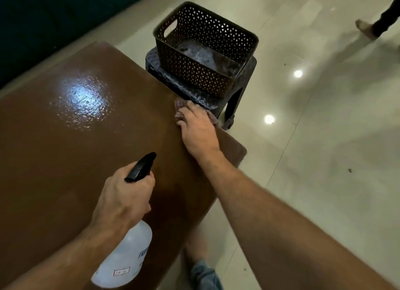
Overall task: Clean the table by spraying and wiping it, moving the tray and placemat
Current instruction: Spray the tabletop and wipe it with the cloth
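- Wiping is under way at the right edge of the brown tabletop [91, 151], where a reddish cloth [180, 108] is pressed flat under the right hand [198, 129].
- The fingers [190, 114] of that hand are laid fairly straight over the cloth and spread slightly; nothing is gripped, the cloth is only held down by pressure, probably so that it can be dragged along the edge.
- The right arm is stretched forward and across, with the wrist low and the palm facing down.
- A spray bottle [127, 253] is held in the left hand [123, 199], with the fingers curled round its neck just below the black nozzle [141, 166].
- The bottle is tilted with the nozzle aimed out over the tabletop, seemingly kept ready for another spray while the other hand wipes.
- A wet, shiny patch [83, 99] is seen farther out on the tabletop, apparently spray not yet wiped.
- Neither tray nor placemat is visible on the tabletop.
- A dark perforated basket [205, 49] is set on a stool [233, 99] just beside the tabletop edge, near the cloth.
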